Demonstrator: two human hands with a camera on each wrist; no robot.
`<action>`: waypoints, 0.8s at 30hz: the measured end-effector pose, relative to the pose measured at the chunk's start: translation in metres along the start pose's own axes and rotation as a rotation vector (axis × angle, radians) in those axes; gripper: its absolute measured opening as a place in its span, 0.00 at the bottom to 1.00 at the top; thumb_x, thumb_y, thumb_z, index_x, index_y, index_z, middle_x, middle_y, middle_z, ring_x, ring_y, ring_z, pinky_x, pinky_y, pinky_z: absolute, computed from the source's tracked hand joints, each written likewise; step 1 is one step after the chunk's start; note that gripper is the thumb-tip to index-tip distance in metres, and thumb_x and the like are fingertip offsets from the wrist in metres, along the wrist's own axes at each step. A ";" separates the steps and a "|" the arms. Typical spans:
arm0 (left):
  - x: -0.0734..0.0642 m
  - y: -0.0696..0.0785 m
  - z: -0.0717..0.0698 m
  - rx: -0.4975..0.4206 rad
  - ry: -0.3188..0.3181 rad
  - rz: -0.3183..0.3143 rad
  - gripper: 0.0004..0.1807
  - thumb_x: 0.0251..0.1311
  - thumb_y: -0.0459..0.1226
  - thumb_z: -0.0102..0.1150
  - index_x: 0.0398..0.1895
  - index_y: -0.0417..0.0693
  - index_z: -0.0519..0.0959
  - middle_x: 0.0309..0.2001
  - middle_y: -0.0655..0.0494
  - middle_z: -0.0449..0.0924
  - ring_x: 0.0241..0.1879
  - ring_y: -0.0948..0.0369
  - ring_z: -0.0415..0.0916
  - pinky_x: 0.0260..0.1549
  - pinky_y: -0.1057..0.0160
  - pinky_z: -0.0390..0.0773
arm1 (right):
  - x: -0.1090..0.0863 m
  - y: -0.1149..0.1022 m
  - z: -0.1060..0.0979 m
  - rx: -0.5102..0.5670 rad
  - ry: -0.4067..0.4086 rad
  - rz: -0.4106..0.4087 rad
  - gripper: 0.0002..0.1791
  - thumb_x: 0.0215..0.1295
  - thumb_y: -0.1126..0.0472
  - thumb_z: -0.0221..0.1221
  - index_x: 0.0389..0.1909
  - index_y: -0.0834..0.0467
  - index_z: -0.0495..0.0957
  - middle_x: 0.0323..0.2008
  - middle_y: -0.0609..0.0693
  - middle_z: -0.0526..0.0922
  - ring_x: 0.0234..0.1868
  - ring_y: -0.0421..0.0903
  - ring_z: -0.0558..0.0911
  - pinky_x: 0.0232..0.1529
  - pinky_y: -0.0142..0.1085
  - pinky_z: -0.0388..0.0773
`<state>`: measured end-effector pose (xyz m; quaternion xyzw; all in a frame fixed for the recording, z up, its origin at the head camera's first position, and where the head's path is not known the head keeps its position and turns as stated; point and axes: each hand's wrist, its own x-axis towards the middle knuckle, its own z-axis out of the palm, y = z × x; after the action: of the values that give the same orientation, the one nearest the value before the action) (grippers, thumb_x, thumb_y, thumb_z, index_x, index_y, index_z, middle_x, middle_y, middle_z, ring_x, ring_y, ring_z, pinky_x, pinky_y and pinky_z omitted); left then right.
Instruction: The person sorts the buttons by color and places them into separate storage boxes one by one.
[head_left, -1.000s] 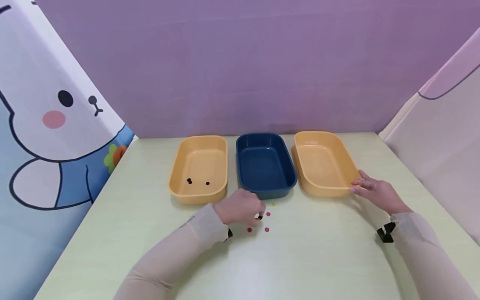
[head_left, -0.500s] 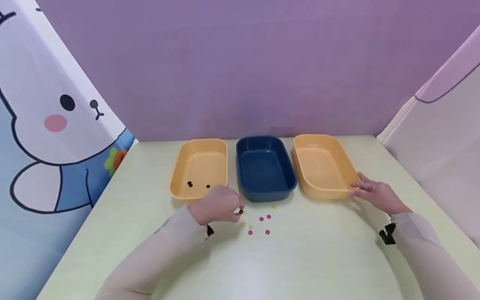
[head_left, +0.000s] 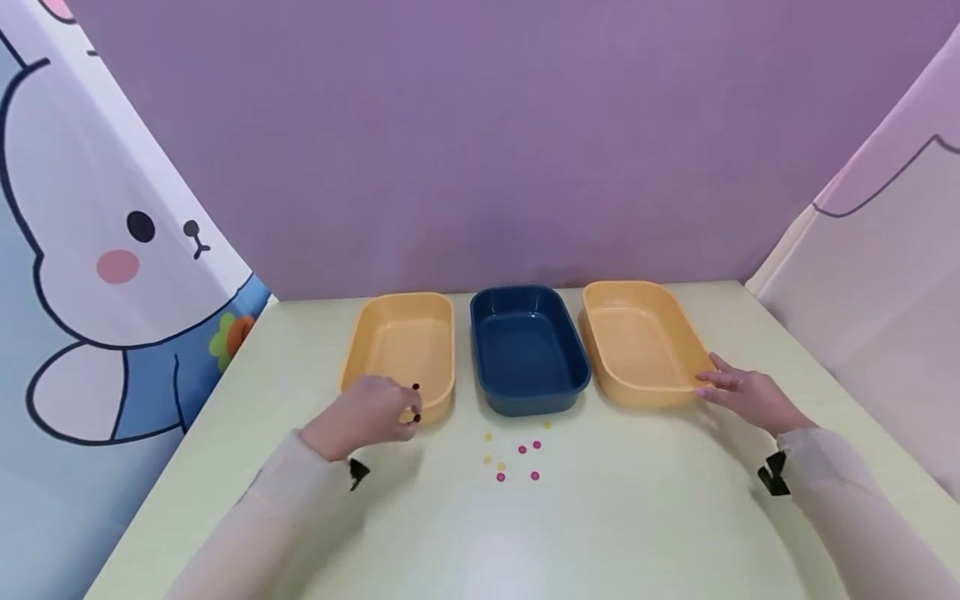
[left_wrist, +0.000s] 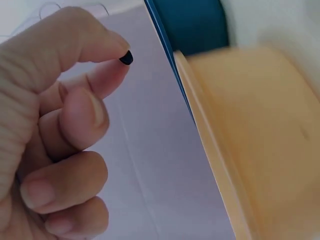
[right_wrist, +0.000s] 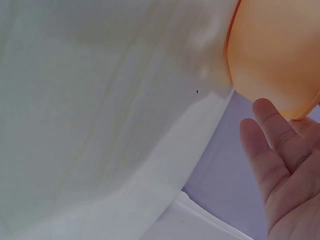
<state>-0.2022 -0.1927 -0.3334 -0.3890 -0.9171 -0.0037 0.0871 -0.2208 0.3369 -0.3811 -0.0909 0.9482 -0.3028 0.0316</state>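
at the near edge of the left yellow tray [head_left: 405, 337], a small black piece [left_wrist: 127, 58] is held by the left hand [head_left: 363, 417]. the grip there is clamped on the piece, which is pinched between thumb-side fingertips, while the lower fingers are seen curled towards the palm in the left wrist view. the near left corner of the tray is hidden behind the hand, and inside, just beyond the fingers, another black dot [head_left: 416, 387] is seen on the tray floor.

at the right, the near right corner of the right yellow tray [head_left: 641, 342] is touched by the right hand [head_left: 750, 396]; its grip is held apart, with the fingers fairly straight and spread.

between the two, a dark blue tray [head_left: 528, 346] is set, and all three are lined up on the far half of the pale bench [head_left: 600, 533].

near the blue tray, on its near side, four pink pieces [head_left: 522, 449] and four yellow pieces [head_left: 501, 467] are scattered on the bench. at the far side, a purple cloth [head_left: 480, 150] is hung, and at the left a cartoon rabbit [head_left: 82, 233] is printed on a pale panel.
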 end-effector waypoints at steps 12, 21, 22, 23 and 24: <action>-0.040 -0.032 -0.004 -0.134 -0.062 -0.309 0.05 0.52 0.37 0.63 0.31 0.46 0.82 0.12 0.64 0.65 0.15 0.65 0.61 0.16 0.65 0.64 | 0.001 0.001 0.005 -0.045 0.019 -0.025 0.30 0.66 0.50 0.59 0.55 0.73 0.73 0.66 0.73 0.55 0.60 0.75 0.62 0.55 0.63 0.61; -0.028 -0.055 0.003 -0.184 -0.123 -0.423 0.08 0.53 0.38 0.62 0.35 0.45 0.82 0.14 0.61 0.66 0.20 0.62 0.64 0.23 0.64 0.68 | -0.002 0.004 -0.001 -0.078 0.019 -0.032 0.29 0.66 0.51 0.59 0.54 0.73 0.74 0.65 0.74 0.56 0.59 0.76 0.63 0.52 0.62 0.64; -0.026 -0.058 0.002 -0.178 -0.139 -0.430 0.08 0.53 0.39 0.62 0.35 0.45 0.82 0.14 0.61 0.68 0.21 0.61 0.65 0.24 0.63 0.69 | -0.001 0.004 -0.001 -0.072 0.021 -0.035 0.29 0.66 0.51 0.59 0.54 0.73 0.74 0.65 0.74 0.56 0.59 0.76 0.63 0.52 0.62 0.64; -0.023 -0.060 0.001 -0.170 -0.155 -0.439 0.09 0.54 0.39 0.62 0.35 0.45 0.82 0.16 0.60 0.70 0.22 0.61 0.67 0.25 0.62 0.70 | 0.000 0.003 0.001 -0.067 0.021 -0.041 0.29 0.66 0.51 0.60 0.54 0.73 0.74 0.64 0.75 0.56 0.59 0.76 0.63 0.51 0.62 0.64; -0.022 -0.063 0.000 -0.160 -0.166 -0.441 0.09 0.54 0.39 0.62 0.35 0.45 0.83 0.17 0.60 0.72 0.23 0.60 0.67 0.26 0.61 0.71 | 0.000 0.003 0.002 -0.062 0.020 -0.043 0.29 0.65 0.51 0.60 0.54 0.74 0.74 0.64 0.75 0.56 0.59 0.76 0.63 0.52 0.62 0.64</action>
<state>-0.2322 -0.2519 -0.3329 -0.1841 -0.9806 -0.0630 -0.0225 -0.2215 0.3378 -0.3841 -0.1091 0.9552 -0.2747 0.0128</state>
